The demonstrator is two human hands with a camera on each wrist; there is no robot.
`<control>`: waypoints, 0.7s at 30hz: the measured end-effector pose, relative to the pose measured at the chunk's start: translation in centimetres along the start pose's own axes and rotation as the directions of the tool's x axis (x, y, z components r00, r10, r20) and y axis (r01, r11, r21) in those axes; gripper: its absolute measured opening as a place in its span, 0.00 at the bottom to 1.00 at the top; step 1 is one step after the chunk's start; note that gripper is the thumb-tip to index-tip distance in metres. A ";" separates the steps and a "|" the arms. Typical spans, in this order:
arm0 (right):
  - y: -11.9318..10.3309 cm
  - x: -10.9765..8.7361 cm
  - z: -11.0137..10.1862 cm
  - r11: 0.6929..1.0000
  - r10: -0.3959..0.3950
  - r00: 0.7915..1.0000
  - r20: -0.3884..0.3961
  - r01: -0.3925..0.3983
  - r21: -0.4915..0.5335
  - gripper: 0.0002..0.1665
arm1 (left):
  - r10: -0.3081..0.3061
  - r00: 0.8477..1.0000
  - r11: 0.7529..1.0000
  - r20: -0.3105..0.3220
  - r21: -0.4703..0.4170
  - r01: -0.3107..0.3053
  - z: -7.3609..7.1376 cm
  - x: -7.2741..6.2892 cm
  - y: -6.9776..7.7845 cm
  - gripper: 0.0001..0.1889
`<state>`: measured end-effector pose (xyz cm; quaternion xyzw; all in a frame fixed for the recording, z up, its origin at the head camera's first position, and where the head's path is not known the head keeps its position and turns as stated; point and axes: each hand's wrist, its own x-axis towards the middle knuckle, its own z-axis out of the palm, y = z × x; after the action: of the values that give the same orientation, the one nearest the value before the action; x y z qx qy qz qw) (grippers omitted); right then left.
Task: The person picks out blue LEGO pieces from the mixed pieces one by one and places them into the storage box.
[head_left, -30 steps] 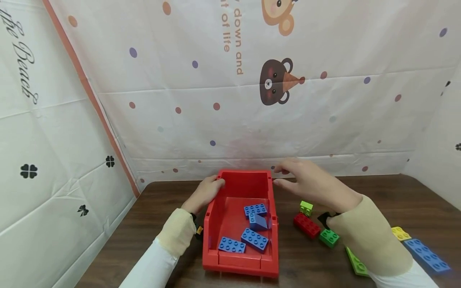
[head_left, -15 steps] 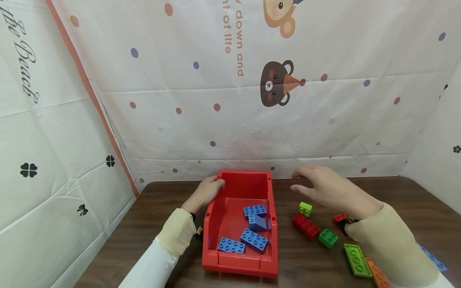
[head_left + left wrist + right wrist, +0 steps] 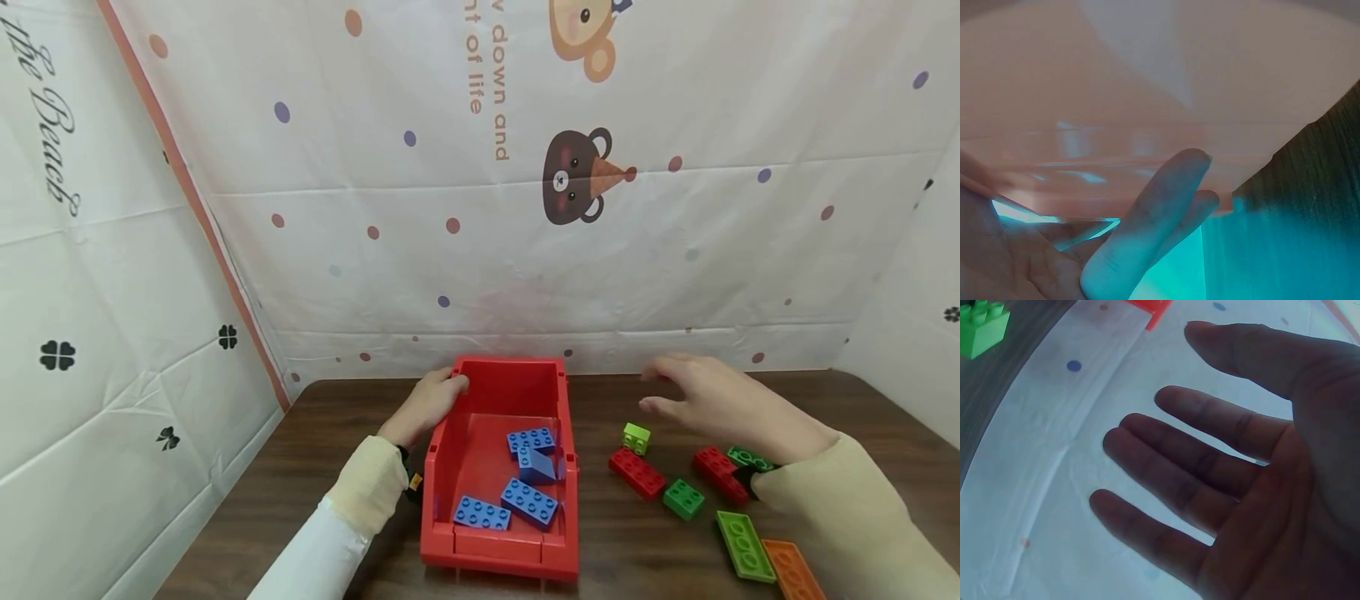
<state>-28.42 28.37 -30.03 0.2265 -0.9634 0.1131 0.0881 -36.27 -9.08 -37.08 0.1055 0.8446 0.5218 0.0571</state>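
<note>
My left hand grips the left wall of a red bin near its far corner, thumb over the rim. In the left wrist view, fingers lie along the bin's outer side. Several blue toy bricks lie inside the bin, one of them a sloped brick. To the right, my right hand hovers over the table with relaxed, spread fingers and nothing in it. The right wrist view shows its bare palm. Below it lie a red brick and a lime brick.
Another red brick, a green brick, a dark green piece, a lime plate and an orange plate lie right of the bin. A printed white sheet hangs behind the table.
My right hand has moved right, away from the bin's right rim, uncovering the second red brick, dark green piece and orange plate. The left hand and bin have stayed put.
</note>
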 end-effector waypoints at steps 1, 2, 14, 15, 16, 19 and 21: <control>0.3 -0.1 0.0 1.000 0.003 1.000 -0.004 -0.003 -0.005 0.22 | -0.002 1.000 1.000 0.002 0.000 0.002 0.0 0.0 0.0 0.17; 0.6 -0.2 -0.1 1.000 0.004 1.000 -0.009 -0.004 -0.011 0.21 | -0.004 1.000 1.000 0.002 -0.002 0.004 0.0 0.0 0.0 0.18; 2.9 -1.8 -1.9 0.994 0.113 0.994 -0.007 -0.113 -0.011 0.25 | -0.019 1.000 1.000 0.005 -0.001 0.019 0.3 0.1 0.3 0.18; 3.2 -2.0 -1.9 0.993 0.116 0.993 -0.014 -0.116 -0.020 0.25 | -0.020 1.000 1.000 0.005 0.002 0.020 0.3 0.1 0.3 0.18; 3.5 -2.1 -2.0 0.992 0.119 0.993 -0.018 -0.119 -0.029 0.25 | -0.021 1.000 1.000 0.003 0.005 0.021 0.3 0.1 0.3 0.18; 4.6 -2.7 -2.0 0.989 0.129 0.992 -0.013 -0.130 -0.067 0.24 | -0.022 1.000 1.000 -0.001 0.013 0.022 0.3 0.1 0.4 0.18; 5.4 -3.1 -1.9 0.987 0.136 0.991 0.011 -0.134 -0.085 0.25 | -0.024 1.000 1.000 -0.002 0.014 0.024 0.3 0.1 0.4 0.18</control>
<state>-27.90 34.84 -29.85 0.1578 -0.9811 0.0763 0.0819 -36.26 -8.68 -36.86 0.0953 0.8495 0.5153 0.0619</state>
